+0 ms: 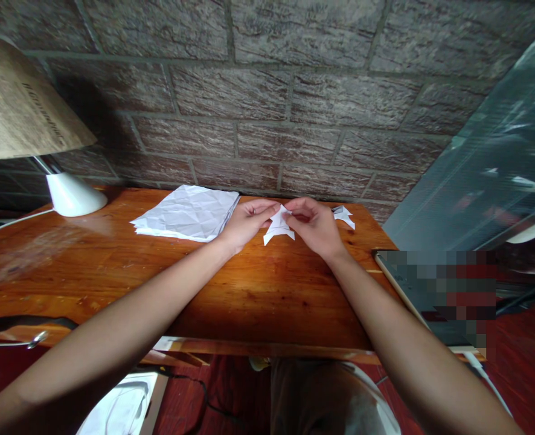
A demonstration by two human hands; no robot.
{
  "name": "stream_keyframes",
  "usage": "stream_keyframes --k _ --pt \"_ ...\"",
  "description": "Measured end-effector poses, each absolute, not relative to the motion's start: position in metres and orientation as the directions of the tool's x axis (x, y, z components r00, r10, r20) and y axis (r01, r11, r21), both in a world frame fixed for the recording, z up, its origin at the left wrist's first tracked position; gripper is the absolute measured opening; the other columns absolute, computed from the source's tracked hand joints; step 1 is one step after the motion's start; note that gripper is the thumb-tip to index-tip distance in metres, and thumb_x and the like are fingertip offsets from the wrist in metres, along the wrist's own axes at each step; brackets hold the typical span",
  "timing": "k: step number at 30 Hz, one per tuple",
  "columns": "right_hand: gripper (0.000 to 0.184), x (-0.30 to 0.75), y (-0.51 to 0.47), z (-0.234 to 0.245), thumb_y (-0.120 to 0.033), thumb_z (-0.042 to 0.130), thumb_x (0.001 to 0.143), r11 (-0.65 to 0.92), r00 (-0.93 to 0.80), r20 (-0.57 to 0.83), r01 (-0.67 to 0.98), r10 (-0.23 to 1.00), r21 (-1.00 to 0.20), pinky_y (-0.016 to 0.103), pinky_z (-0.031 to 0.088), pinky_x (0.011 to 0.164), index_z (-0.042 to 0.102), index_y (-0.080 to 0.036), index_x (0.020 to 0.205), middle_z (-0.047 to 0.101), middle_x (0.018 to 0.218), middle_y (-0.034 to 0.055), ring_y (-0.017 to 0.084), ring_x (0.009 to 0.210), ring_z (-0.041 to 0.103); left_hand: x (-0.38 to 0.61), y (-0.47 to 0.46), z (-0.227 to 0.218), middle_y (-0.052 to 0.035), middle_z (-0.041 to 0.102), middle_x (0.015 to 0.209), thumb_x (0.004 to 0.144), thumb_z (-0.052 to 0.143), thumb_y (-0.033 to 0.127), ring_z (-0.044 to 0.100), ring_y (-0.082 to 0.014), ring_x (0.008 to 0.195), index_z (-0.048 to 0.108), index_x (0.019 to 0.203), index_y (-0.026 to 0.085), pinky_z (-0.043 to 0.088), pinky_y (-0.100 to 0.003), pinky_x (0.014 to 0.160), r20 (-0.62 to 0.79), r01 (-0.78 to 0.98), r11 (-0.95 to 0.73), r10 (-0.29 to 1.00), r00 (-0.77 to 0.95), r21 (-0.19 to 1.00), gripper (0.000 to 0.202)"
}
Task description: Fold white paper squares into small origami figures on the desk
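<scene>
Between my two hands is a small piece of folded white paper (280, 227), its two pointed corners spreading downward over the table. My left hand (249, 222) pinches its upper left side between thumb and fingers. On the upper right side, my right hand (311, 222) grips the same paper with thumb and fingertips. Just past my right hand lies another folded white paper (345, 217), partly hidden behind that hand. A stack of creased white paper sheets (186, 211) rests beside my left hand.
The wooden table (258, 296) stands against a stone-brick wall (258, 90). A lamp with a white base (75, 194) and printed shade (18, 103) is at the left. A tablet-like device (412, 290), partly blurred out, lies at the right edge. Under the table sits an open box (152, 402).
</scene>
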State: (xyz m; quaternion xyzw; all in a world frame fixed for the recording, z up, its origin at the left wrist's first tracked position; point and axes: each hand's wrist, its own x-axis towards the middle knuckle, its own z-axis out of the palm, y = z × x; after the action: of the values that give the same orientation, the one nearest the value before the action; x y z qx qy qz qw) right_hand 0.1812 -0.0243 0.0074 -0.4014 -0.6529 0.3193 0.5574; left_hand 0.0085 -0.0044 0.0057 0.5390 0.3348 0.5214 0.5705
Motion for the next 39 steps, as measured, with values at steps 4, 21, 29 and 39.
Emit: stream_keyframes --k 4,21,29,39 --pt "0.030 0.1814 -0.0228 0.0075 -0.041 0.084 0.071 0.456 -0.045 0.454 0.140 0.890 -0.879 0.039 0.058 0.092 0.068 -0.022 0.089 0.075 0.095 0.0043 0.020 0.091 0.072 0.0086 -0.0032 0.0043 -0.0048 0.078 0.092 0.063 0.088 0.054 0.069 -0.0184 0.087 0.079 0.088 0.021 0.056 -0.029 0.077 0.221 -0.199 -0.179 0.950 0.219 0.964 0.043" --pt "0.043 0.1799 -0.0240 0.0065 -0.055 0.087 0.066 0.423 -0.079 0.417 0.090 0.906 -0.902 0.042 0.058 0.096 0.072 -0.022 0.089 0.078 0.097 0.0062 0.022 0.093 0.074 0.0071 -0.0036 -0.0011 -0.0071 0.081 0.096 0.081 0.072 0.037 0.075 -0.0200 0.085 0.080 0.094 0.018 0.057 -0.032 0.083 0.516 0.026 -0.538 0.820 0.248 0.843 0.024" --pt "0.038 0.1815 -0.0224 0.0060 -0.048 0.088 0.067 0.424 -0.095 0.417 0.069 0.904 -0.903 0.044 0.057 0.099 0.072 -0.022 0.089 0.078 0.097 0.0059 0.022 0.095 0.074 0.0061 -0.0049 0.0032 -0.0071 0.081 0.094 0.080 0.074 0.042 0.074 -0.0204 0.082 0.081 0.091 0.019 0.058 -0.033 0.081 0.528 0.044 -0.554 0.812 0.250 0.831 0.026" --pt "0.031 0.1831 -0.0223 0.0053 -0.042 0.086 0.070 0.432 -0.089 0.425 0.103 0.901 -0.896 0.043 0.057 0.099 0.072 -0.022 0.089 0.078 0.098 0.0061 0.022 0.096 0.074 0.0044 -0.0030 0.0017 -0.0072 0.081 0.097 0.083 0.071 0.043 0.074 -0.0209 0.086 0.081 0.092 0.018 0.057 -0.032 0.083 0.539 0.082 -0.576 0.799 0.265 0.814 0.028"
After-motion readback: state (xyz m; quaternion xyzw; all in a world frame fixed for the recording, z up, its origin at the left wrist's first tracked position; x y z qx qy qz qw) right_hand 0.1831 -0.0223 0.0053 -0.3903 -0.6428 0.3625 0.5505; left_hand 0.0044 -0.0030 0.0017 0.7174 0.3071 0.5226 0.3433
